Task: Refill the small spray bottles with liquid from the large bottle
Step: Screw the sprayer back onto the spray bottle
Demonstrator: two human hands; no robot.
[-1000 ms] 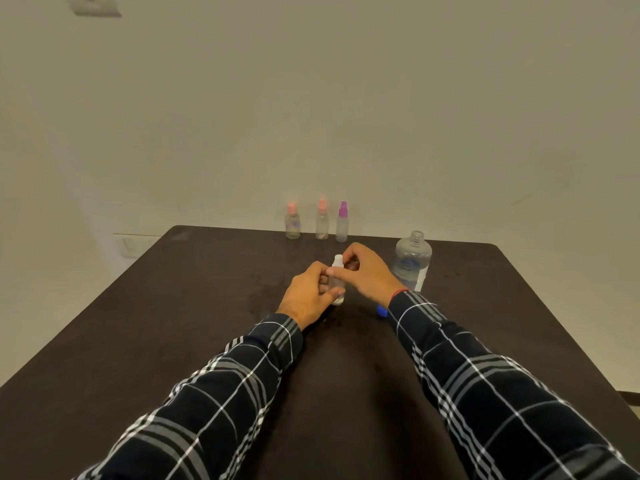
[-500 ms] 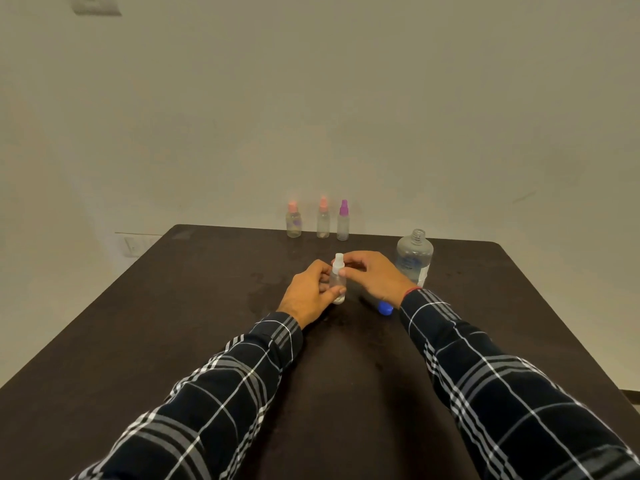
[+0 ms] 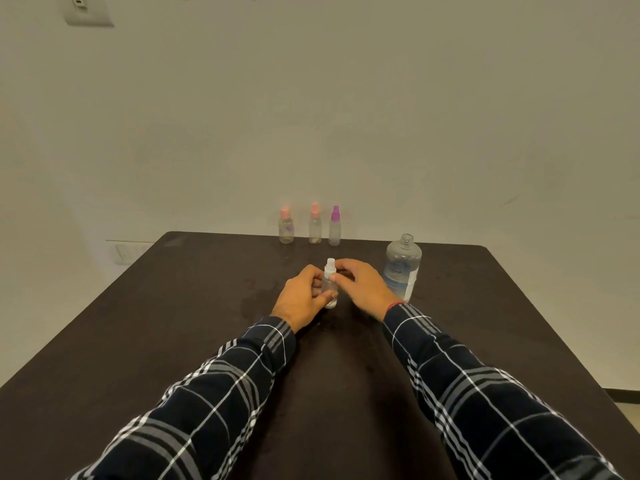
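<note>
Dark tabletop (image 3: 173,341) against a plain wall: near its middle we see the small spray bottle (image 3: 330,287) upright, the left hand (image 3: 303,299) curled round its body and the right hand (image 3: 363,285) pinching its white top. Just right of the hands stands the large bottle (image 3: 401,268) (its neck uncapped). Three more spray bottles (image 3: 314,226) line the far edge.

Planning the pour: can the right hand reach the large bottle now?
Probably yes: the large bottle stands just beside the right hand, nothing between them; it must first release the small spray bottle.
</note>
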